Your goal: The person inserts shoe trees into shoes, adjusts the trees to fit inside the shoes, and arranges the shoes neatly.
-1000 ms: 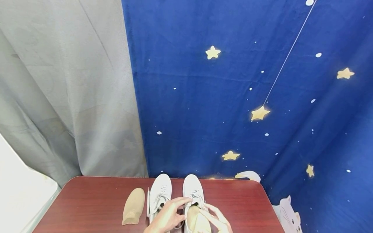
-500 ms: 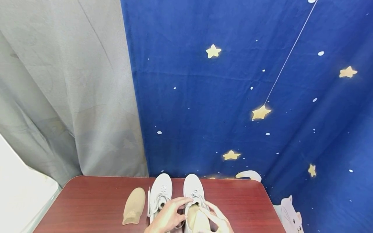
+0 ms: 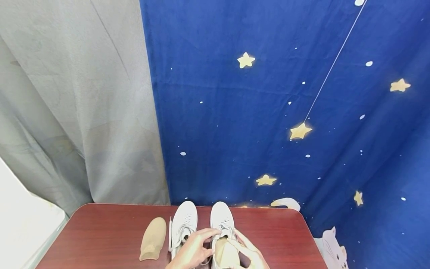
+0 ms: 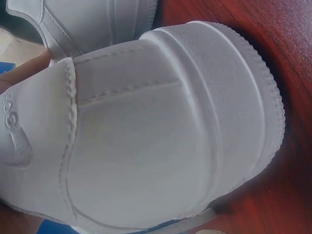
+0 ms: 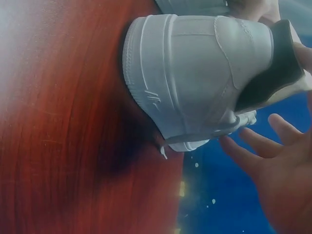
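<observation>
Two white lace-up sneakers stand side by side on a red-brown table. Inside the right sneaker [image 3: 221, 216] lies a beige insole [image 3: 230, 256]; its dark underside shows at the heel opening in the right wrist view. My left hand [image 3: 195, 248] holds this sneaker's near-left rim, its index finger reaching the tongue. My right hand [image 3: 251, 256] has its thumb on the insole and its fingers straight along the other side; in the right wrist view they are spread. The left sneaker [image 4: 131, 131] stands under my left forearm.
A beige sole-shaped piece [image 3: 153, 239] lies on the table [image 3: 104, 235], left of the sneakers. A loose lace [image 3: 170, 235] hangs beside the left sneaker. Behind the table's far edge hang a grey curtain [image 3: 124, 149] and a blue star-patterned curtain [image 3: 218, 112].
My right thumb and the insole have shifted slightly at the right sneaker's opening. My left hand and both sneakers stay in place.
</observation>
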